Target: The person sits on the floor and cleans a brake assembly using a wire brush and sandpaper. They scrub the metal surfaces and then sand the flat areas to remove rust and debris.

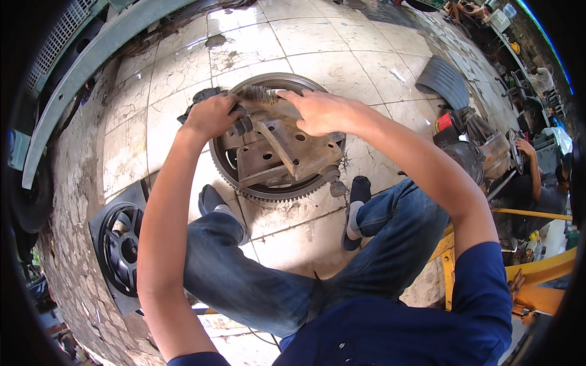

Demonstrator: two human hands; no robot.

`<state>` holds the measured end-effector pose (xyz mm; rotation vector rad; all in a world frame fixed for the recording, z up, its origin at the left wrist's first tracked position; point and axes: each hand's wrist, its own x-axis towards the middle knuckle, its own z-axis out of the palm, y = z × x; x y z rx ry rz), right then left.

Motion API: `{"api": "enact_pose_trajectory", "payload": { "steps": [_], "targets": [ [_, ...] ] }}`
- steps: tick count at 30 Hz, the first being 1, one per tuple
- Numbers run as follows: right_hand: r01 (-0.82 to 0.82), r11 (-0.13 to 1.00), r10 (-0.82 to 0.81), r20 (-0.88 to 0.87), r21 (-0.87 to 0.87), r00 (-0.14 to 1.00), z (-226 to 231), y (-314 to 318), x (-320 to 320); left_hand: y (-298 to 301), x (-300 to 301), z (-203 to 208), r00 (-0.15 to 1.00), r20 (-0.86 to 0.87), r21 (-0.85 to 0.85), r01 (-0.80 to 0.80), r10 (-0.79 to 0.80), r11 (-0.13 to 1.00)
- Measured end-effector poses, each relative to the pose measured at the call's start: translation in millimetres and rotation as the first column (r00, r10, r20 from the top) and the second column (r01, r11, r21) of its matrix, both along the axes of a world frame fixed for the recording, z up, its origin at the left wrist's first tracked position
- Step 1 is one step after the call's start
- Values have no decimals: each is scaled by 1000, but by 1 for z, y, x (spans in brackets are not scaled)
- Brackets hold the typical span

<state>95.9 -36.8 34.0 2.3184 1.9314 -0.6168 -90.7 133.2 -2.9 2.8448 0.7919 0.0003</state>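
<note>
A brown metal bracket [311,149] with several round holes lies on a large toothed ring gear [268,196] on the floor between my feet. My left hand [212,116] is closed on the bracket's far left end, beside dark round bushings; its fingertips are partly hidden. On the far side, my right hand [323,112] holds a wire brush [257,94], its index finger stretched along it toward the bristles. The bristles are at the bracket's far edge, between my two hands. The brush's grip is mostly covered by my right hand. Another rounded bushing [336,182] sticks out at the bracket's near right corner.
A black fan in a square shroud [122,244] rests by my left leg. A ribbed dark mat [442,79] lies at the far right. Greasy machine parts [479,146] and a yellow metal frame [537,287] stand to my right, where another person [543,183] sits.
</note>
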Motion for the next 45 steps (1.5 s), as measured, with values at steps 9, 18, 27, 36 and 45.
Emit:
{"api": "enact_pose_trajectory", "payload": {
  "steps": [9, 18, 27, 36, 45],
  "targets": [
    [-99, 988, 82, 144, 118, 986, -13, -34, 55, 3, -7, -47, 990, 32, 259, 122, -135, 958],
    [92, 993, -58, -375, 75, 925, 11, -63, 55, 0, -16, -49, 955, 295, -13, 40, -35, 999],
    [195, 976, -215, -509, -94, 833, 18, -63, 57, 4, -11, -55, 948, 277, 69, 141, -155, 988],
    [36, 994, -77, -415, -108, 907, 19, -79, 35, 2, -9, -58, 947, 295, 33, 126, -130, 992],
    [179, 948, -152, -122, 264, 981, -36, -67, 54, 13, -8, -66, 960, 244, 22, 133, -134, 991]
  ]
}}
